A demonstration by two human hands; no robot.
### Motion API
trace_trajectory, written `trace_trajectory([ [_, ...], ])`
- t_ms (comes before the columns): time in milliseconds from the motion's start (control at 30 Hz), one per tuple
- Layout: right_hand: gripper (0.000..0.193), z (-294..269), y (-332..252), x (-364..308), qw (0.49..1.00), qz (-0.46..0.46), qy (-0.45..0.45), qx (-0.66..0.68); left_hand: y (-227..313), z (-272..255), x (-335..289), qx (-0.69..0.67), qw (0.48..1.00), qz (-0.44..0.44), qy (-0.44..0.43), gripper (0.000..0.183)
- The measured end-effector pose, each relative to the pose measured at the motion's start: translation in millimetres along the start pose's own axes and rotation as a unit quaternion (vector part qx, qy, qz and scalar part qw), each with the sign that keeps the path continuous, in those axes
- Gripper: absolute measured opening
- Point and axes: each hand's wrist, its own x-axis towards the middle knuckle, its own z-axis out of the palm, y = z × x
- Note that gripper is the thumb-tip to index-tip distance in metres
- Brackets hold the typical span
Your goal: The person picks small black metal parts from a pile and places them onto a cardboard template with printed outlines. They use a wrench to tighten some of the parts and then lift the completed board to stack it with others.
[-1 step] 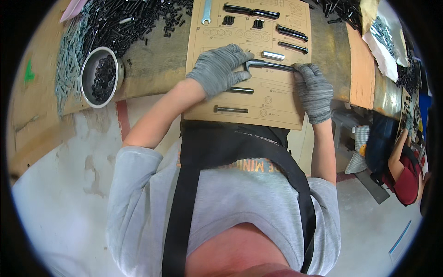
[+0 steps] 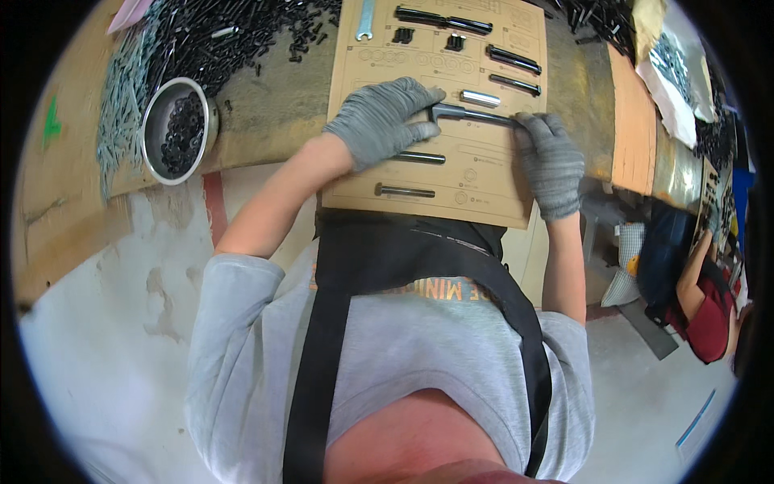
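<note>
The black rod [image 2: 484, 117] is slim and dark, with a little shine; its left part is thicker and ends in a bent, hook-like head. It is over the upper middle of the brown board [image 2: 492, 184]; I cannot tell if it touches the board. The left hand [image 2: 385, 123], in a grey glove, pinches the bent head between thumb and fingers. The right hand [image 2: 552, 165], gloved also, pinches the thin end with its fingertips.

Just above the rod lies a silver tube [image 2: 480, 98], and farther up are long black bolts [image 2: 514, 59] and a wrench [image 2: 365, 20]. Below, the left hand hides one end of a black bar [image 2: 422, 158]. A metal bowl [image 2: 148, 133] with black nuts [image 2: 182, 133] stands to the left, well apart.

The rod's long axis goes from left to right, sloping slightly toward the person at its right end.
</note>
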Motion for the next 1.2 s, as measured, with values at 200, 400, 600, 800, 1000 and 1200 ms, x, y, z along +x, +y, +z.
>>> trace_trajectory([
  [200,0.018,7.6,26.8,-4.3,0.986,0.039,0.133,0.091,-49.6,-64.6,-63.2,0.028,0.98,-0.086,0.179,0.025],
  [400,0.024,51.2,99.5,-15.7,0.954,0.217,0.166,0.122,-149.1,-157.6,-164.6,0.165,0.869,-0.406,0.23,0.033],
  [600,0.024,69.5,114.8,-23.3,0.942,0.227,0.161,0.19,-202.2,-162.3,-176.2,0.295,0.889,-0.348,0.044,0.042],
  [800,0.023,71.0,113.8,-25.1,0.948,0.203,0.172,0.176,-221.5,-177.0,-163.5,0.142,0.925,-0.35,0.044,0.022],
  [1000,0.022,72.3,115.4,-25.4,0.947,0.209,0.154,0.187,-219.5,-179.1,-170.2,0.144,0.909,-0.38,0.092,0.015],
  [1200,0.021,64.6,102.9,-23.4,0.96,0.17,0.172,0.143,-214.8,-181.8,-165.4,0.145,0.908,-0.378,0.106,0.018],
])
